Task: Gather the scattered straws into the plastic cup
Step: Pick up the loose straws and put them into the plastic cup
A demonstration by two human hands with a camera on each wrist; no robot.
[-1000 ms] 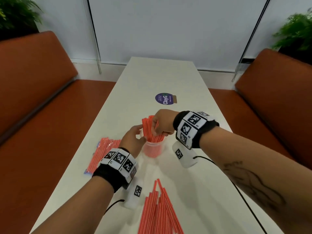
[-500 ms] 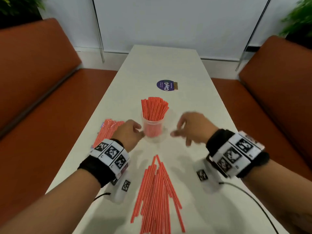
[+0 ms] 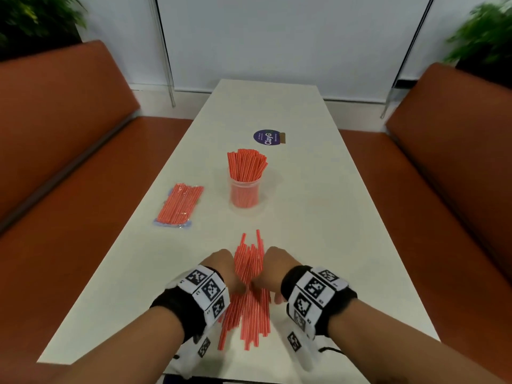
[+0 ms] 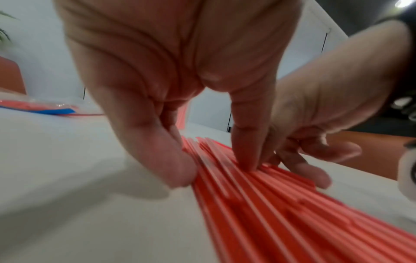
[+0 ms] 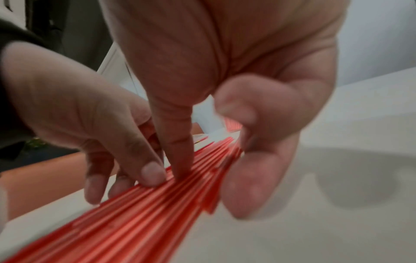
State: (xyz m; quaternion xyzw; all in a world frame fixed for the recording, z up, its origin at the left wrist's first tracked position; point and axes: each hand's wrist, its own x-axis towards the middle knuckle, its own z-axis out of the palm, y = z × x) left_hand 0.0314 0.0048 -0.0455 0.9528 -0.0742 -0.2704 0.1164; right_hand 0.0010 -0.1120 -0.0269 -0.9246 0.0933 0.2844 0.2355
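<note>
Head: left hand (image 3: pixel 224 268) and right hand (image 3: pixel 274 268) have dropped from the straw-filled plastic cup (image 3: pixel 244 194), near a "ClayG" sticker (image 3: pixel 267 137), onto loose straws (image 3: pixel 249 314) nearer. Left wrist: thumb and fingers pinch the pile. Right wrist: same pinch.

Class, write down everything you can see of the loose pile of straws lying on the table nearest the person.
The loose straws are thin red-orange tubes with fine white stripes, plastic by their look. They lie flat on the white table, roughly parallel, pointing away from the person, with uneven ends. The left hand and right hand pinch the pile from either side, a thumb at each outer edge and a fingertip pressing on top.
</note>
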